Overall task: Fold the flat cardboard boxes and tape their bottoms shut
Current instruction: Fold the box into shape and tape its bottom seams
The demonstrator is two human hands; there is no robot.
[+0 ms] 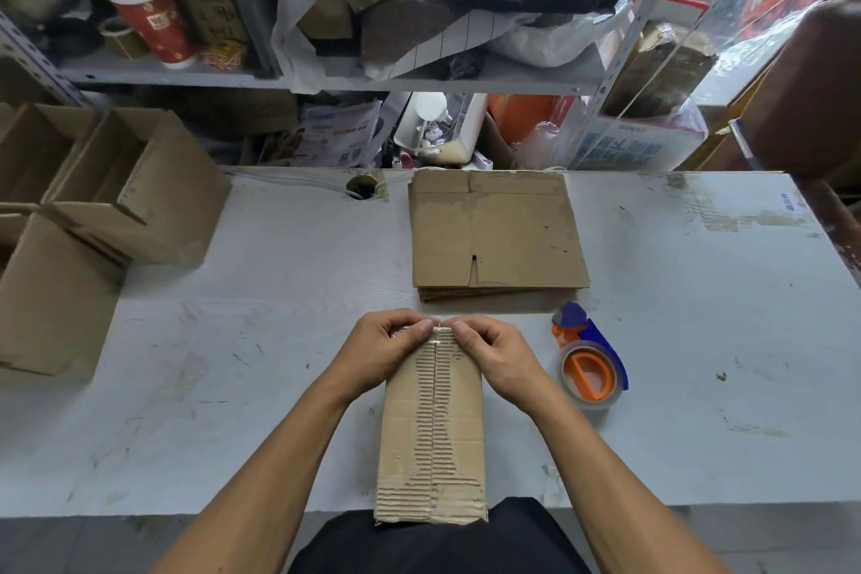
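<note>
A folded cardboard box [431, 443] stands bottom-up at the table's near edge, its flaps closed with clear tape along the middle seam. My left hand [386, 350] grips the far left corner of the box, thumb on the seam's end. My right hand [494, 354] grips the far right corner, thumb pressing the tape there. A stack of flat cardboard boxes [496, 233] lies beyond, in the middle of the table. An orange and blue tape dispenser [589, 364] with clear tape lies to the right of my right hand.
Several folded open boxes [116, 200] stand at the table's left side. The white table [279, 317] has a cable hole [361, 187] at its far edge. Cluttered shelves [326, 79] rise behind the table. A brown object [810, 98] stands at the far right.
</note>
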